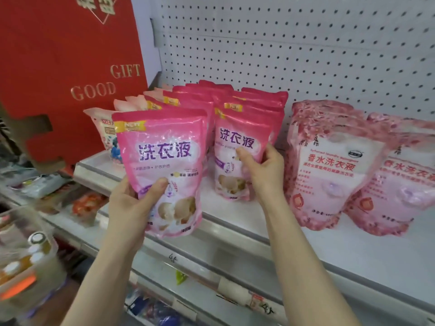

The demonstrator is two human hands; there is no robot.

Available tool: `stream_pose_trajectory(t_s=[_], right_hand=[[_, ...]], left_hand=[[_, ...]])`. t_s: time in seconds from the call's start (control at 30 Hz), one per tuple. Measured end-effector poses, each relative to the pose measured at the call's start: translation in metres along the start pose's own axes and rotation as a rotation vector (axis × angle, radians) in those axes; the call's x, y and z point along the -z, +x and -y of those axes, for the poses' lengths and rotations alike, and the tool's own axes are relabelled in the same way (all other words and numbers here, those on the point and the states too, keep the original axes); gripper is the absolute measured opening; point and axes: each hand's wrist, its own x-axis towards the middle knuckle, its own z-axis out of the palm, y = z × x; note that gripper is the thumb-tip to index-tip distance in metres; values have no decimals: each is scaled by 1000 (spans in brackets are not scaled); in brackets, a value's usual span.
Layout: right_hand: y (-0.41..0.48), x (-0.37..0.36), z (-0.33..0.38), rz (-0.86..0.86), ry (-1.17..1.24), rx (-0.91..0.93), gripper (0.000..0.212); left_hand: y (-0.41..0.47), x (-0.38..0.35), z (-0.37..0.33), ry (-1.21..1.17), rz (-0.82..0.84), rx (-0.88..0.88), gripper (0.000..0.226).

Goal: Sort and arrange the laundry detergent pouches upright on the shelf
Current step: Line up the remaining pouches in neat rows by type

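My left hand (134, 203) grips a bright pink detergent pouch (162, 161) by its lower left edge and holds it upright in front of the shelf edge. My right hand (261, 170) grips the right side of another bright pink pouch (237, 147), the front one of a row standing on the white shelf (235, 222). More pink pouches (202, 97) stand in two rows behind these. To the right, two pale pink patterned pouches (329, 165) (404, 180) stand upright side by side.
A red gift box (66, 67) marked GOOD GIFT leans at the left, over the shelf end. A white floral pouch (106, 132) stands behind the held one. White pegboard (294, 43) backs the shelf. Lower shelves hold blurred goods (30, 255).
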Motion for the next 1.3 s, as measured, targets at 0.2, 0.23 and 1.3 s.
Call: stream_pose_trajectory(t_s=[0.2, 0.23, 1.3], right_hand=[[-17, 1, 2, 51, -525, -38, 67], [-16, -2, 2, 18, -523, -39, 64], [-4, -2, 97, 60, -712, 367, 13]], left_hand=[[14, 7, -1, 16, 142, 26, 35], [15, 7, -1, 12, 160, 28, 36], [136, -27, -71, 1114, 459, -913, 41]])
